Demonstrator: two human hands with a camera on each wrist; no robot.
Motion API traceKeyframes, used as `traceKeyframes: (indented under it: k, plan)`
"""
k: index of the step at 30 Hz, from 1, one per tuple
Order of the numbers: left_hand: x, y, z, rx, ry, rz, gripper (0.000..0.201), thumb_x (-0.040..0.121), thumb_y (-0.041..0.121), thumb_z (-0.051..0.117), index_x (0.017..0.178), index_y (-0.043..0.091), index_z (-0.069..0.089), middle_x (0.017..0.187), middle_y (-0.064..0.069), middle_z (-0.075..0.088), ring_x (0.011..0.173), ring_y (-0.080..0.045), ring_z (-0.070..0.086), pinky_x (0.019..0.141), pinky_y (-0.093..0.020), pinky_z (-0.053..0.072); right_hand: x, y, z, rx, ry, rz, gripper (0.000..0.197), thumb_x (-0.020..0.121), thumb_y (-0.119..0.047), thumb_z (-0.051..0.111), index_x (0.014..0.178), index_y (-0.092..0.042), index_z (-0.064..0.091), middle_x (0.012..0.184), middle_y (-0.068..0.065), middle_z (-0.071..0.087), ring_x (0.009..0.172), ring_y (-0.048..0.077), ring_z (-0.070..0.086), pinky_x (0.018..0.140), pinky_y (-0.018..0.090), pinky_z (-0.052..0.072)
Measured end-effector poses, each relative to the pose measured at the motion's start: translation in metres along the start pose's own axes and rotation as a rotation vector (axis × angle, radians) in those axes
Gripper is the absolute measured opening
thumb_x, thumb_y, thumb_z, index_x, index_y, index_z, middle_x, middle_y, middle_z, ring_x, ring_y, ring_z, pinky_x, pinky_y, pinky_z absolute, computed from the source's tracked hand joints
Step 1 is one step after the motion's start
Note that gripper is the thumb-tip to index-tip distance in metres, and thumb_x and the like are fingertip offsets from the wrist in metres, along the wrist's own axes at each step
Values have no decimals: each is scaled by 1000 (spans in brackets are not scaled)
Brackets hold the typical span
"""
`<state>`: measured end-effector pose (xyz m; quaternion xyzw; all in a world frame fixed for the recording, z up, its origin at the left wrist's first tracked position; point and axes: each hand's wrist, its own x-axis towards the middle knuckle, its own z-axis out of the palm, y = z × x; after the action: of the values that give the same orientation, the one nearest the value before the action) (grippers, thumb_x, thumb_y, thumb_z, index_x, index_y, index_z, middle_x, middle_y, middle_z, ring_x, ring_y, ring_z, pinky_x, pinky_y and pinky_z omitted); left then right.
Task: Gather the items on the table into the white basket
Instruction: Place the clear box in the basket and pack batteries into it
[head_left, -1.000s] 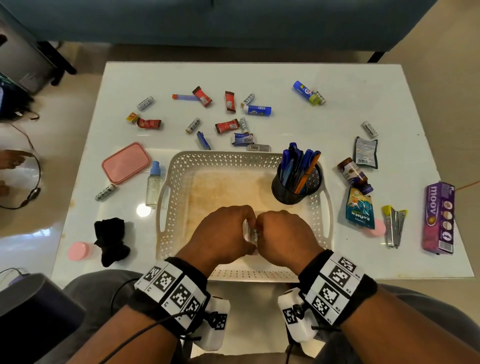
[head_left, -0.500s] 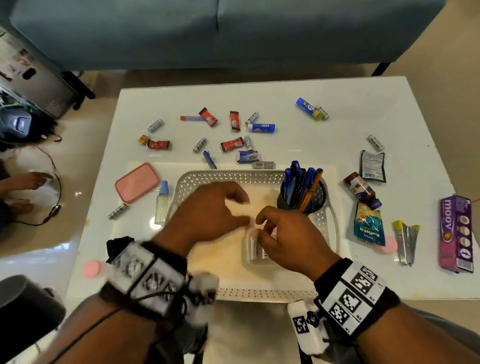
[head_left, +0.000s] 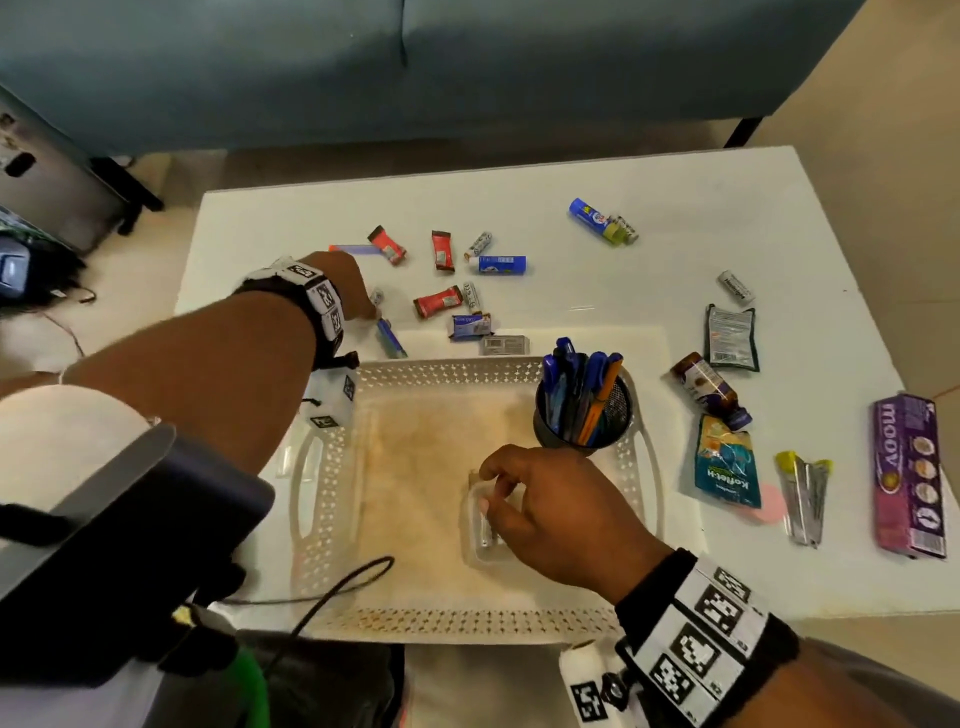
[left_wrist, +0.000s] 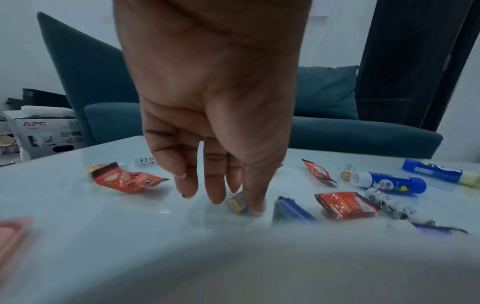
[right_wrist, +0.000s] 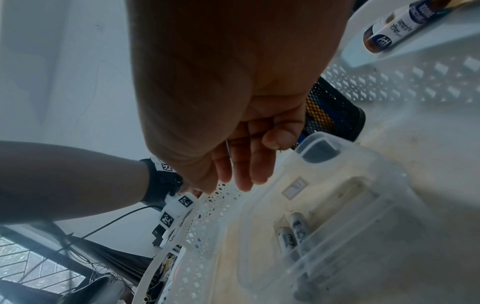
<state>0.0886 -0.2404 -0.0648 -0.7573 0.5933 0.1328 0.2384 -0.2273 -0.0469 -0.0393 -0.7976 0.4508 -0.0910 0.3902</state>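
Note:
The white basket (head_left: 467, 366) sits at the table's near edge. Inside it lie a black mesh pen holder (head_left: 582, 410) and a clear plastic case (head_left: 480, 545) with two batteries (right_wrist: 293, 232) in it. My right hand (head_left: 493, 488) hovers over the case's far end with loosely curled fingers (right_wrist: 246, 174) that hold nothing. Beyond the basket's far left corner, my left hand (head_left: 363, 301) reaches down to the table. Its thumb and fingertips (left_wrist: 215, 197) pinch a small battery (left_wrist: 236, 204) lying there.
Red wrappers (head_left: 439, 301), blue glue sticks (head_left: 498, 265), a blue pen (head_left: 392, 340) and more batteries lie beyond the basket. To its right are a brown bottle (head_left: 709, 389), sachets (head_left: 724, 462) and a purple box (head_left: 909, 473). A blue sofa (head_left: 415, 62) stands behind the table.
Both hands held the clear case together over the basket; now it lies in the basket. My left hand has swung out to the far left onto a battery, while the right stays above the case.

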Motion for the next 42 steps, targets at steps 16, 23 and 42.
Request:
traceKeyframes:
  k: [16,23,42]
  plan:
    - [-8,85,-53,-21,61,206,55,92,48,64,131,9,59,128,-12,64,114,-34,60,94,-41,48,-2,2,-1,72,-50,27,26,90,-44,61,111,-30,65,96,-11,69,58,-4,49,62,19,40]
    - [-1,115,-45,100,36,262,63,81,70,67,105,12,58,89,-4,60,88,-27,59,79,-36,49,-4,1,-5,82,-64,42,28,91,-46,60,114,-30,64,98,-10,69,58,-2,48,68,24,49]
    - [-49,123,-79,-231,-56,290,38,87,48,71,79,15,54,78,-1,54,82,-22,54,77,-35,43,5,9,-11,123,-39,66,30,90,-47,63,114,-31,65,97,-12,68,57,-7,48,73,26,52]
